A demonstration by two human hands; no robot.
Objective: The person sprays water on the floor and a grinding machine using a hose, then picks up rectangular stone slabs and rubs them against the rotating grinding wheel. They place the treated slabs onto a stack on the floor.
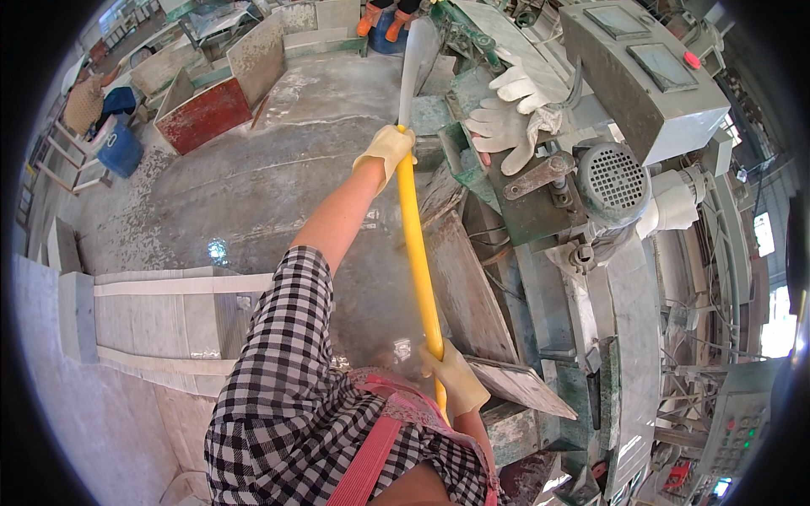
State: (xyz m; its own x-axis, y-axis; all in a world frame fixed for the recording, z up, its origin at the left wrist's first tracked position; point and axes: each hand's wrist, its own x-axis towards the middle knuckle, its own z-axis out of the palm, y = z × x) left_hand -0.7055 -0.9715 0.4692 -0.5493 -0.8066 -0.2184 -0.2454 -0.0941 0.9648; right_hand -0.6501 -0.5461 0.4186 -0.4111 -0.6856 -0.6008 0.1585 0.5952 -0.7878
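A long yellow hose (413,228) runs from low in front of my body up toward the far middle. Near its far end my left hand (386,156), in a cream rubber glove, is wrapped round it. My right hand (456,377), gloved alike, grips the hose lower down, close to my waist. A pale grey, flared sheet of water (411,72) seems to leave the hose's tip and reach away from me. Below the hose the grey floor (321,194) looks wet and shiny.
On the right stand a machine with a round motor (614,185), a metal control box (650,80) and pale work gloves (510,126). Stacked slabs (160,316) lie left; a red panel (202,116) and a blue barrel (118,148) stand farther off. Someone's orange boots (395,27) show ahead.
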